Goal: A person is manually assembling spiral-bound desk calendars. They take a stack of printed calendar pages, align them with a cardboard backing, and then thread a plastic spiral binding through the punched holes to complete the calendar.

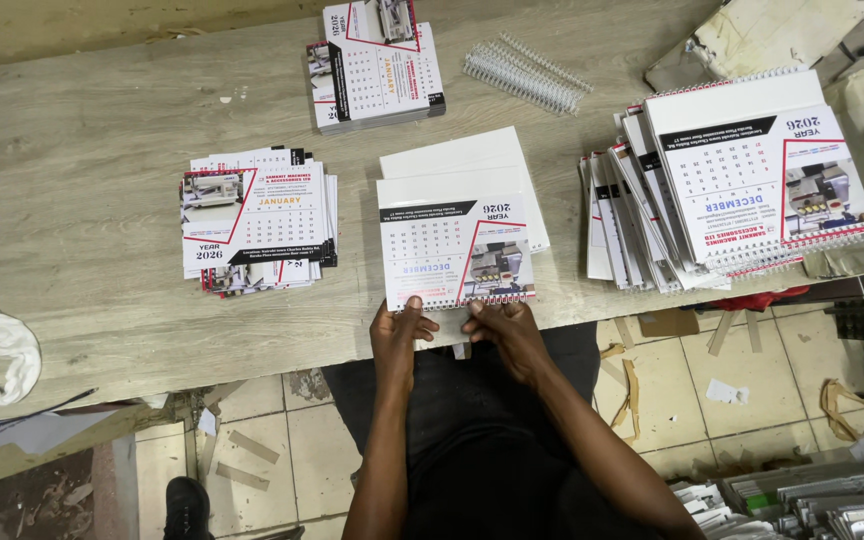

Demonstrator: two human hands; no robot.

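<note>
1. My left hand [397, 335] is pinching the near edge of the calendar [455, 250], fingers curled narrow with the thumb on top.
2. My right hand [505, 330] is gripping the same edge just beside it, fingers bent close on the wire spine.
3. The calendar is lying at the near edge of the table [82, 130], its white card back sticking out on the far side.
4. It is showing one month grid, a small machine photo and red and black stripes.
5. Around the calendar I am counting three piles: a loose stack [257, 220] to its left, a neat stack [377, 65] beyond it, a bound heap [742, 180] to its right.
6. A bundle of wire coils [527, 72] is lying beyond the calendar.
</note>
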